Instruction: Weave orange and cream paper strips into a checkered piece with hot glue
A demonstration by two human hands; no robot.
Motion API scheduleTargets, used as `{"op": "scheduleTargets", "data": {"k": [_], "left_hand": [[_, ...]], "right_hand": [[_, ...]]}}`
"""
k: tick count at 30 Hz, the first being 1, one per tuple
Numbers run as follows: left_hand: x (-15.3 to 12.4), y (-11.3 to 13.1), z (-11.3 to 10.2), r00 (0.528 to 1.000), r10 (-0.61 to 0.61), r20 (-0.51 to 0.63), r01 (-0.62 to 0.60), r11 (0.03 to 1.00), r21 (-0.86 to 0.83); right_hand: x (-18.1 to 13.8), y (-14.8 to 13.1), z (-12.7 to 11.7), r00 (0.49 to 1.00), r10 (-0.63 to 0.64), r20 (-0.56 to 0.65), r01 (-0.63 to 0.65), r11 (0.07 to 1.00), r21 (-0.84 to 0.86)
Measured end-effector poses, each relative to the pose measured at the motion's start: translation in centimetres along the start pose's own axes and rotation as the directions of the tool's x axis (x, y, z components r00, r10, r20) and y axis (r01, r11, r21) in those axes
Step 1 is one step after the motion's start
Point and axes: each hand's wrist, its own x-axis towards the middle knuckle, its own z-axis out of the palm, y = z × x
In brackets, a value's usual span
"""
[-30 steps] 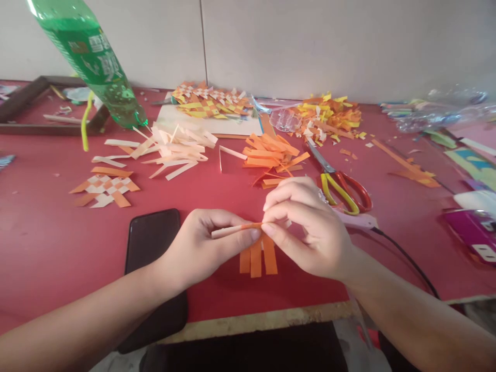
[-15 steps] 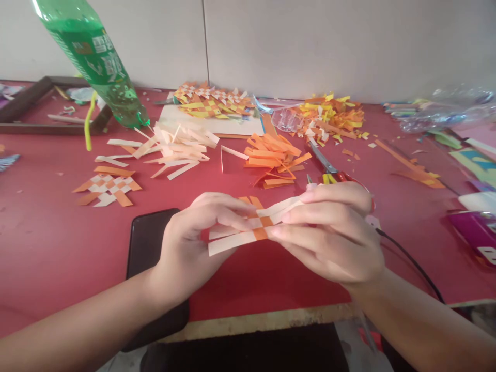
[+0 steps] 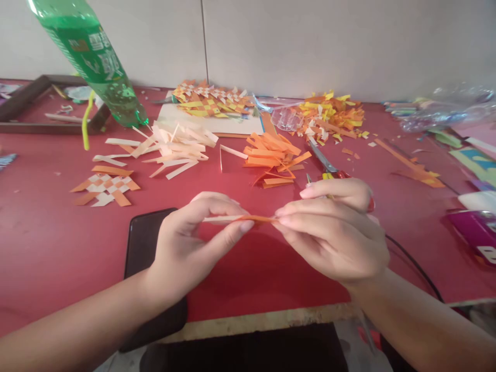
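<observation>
Between my two hands is a small woven piece of orange and cream paper strips [image 3: 260,219], now seen nearly edge-on. My left hand [image 3: 201,232] pinches its left side between thumb and fingers, and cream strip ends stick out there. My right hand [image 3: 333,227] grips the right side with its fingertips; that end is mostly hidden by the fingers. Beyond the hands lie loose orange strips [image 3: 271,155] and loose cream strips [image 3: 180,144]. Another woven orange and cream piece [image 3: 107,187] rests flat on the table to the left.
A black phone [image 3: 145,243] lies under my left forearm. Scissors [image 3: 323,157] are behind my right hand. A green bottle [image 3: 91,62] stands at the left by a dark frame [image 3: 42,129]. Woven pieces [image 3: 213,101] and paper scraps [image 3: 333,116] are along the wall of the red table [image 3: 248,279].
The woven piece has tilted from showing its checkered face to nearly edge-on. My left thumb has come round to its near side, pressing on the orange strip.
</observation>
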Motion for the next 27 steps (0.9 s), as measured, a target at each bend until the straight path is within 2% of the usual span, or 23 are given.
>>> {"op": "scheduleTargets", "data": {"k": [2, 4, 6, 8, 11, 14, 18, 21, 24, 27], "left_hand": [[0.0, 0.1, 0.1, 0.984, -0.179, -0.012, 0.176, 0.978, -0.113], [0.1, -0.1, 0.2, 0.941, -0.339, 0.011, 0.332, 0.911, -0.244], [0.4, -0.5, 0.2, 0.893, -0.449, 0.019, 0.427, 0.835, -0.348], [0.7, -0.9, 0.2, 0.863, -0.504, 0.016, 0.463, 0.779, -0.423], [1.2, -1.2, 0.2, 0.844, -0.535, 0.034, 0.48, 0.727, -0.491], [1.4, -1.2, 0.2, 0.831, -0.552, 0.071, 0.501, 0.687, -0.525], [1.2, -1.0, 0.1, 0.822, -0.549, 0.15, 0.533, 0.651, -0.54], [1.0, -0.9, 0.2, 0.818, -0.557, 0.144, 0.548, 0.68, -0.487], [0.9, -0.7, 0.2, 0.796, -0.579, 0.177, 0.597, 0.705, -0.381], [0.9, -0.5, 0.2, 0.812, -0.555, 0.181, 0.582, 0.747, -0.322]], "right_hand": [[0.2, -0.1, 0.1, 1.0, 0.021, 0.007, -0.021, 1.0, 0.02], [0.3, -0.1, 0.2, 0.999, 0.044, 0.021, -0.046, 0.996, 0.077], [0.2, -0.1, 0.3, 0.998, 0.059, 0.024, -0.062, 0.984, 0.167], [0.0, 0.0, 0.4, 0.997, 0.072, 0.026, -0.076, 0.959, 0.274], [-0.7, 0.2, 0.5, 0.995, 0.095, 0.006, -0.089, 0.905, 0.415], [-1.0, 0.2, 0.4, 0.993, 0.115, 0.025, -0.115, 0.895, 0.43], [-0.7, 0.0, 0.5, 0.992, 0.108, 0.065, -0.123, 0.947, 0.297], [-0.6, -0.2, 0.8, 0.988, 0.149, 0.03, -0.152, 0.975, 0.164], [-0.6, -0.4, 1.0, 0.973, 0.218, 0.076, -0.223, 0.973, 0.061], [-0.6, -0.3, 1.2, 0.981, 0.153, 0.12, -0.151, 0.988, -0.026]]}}
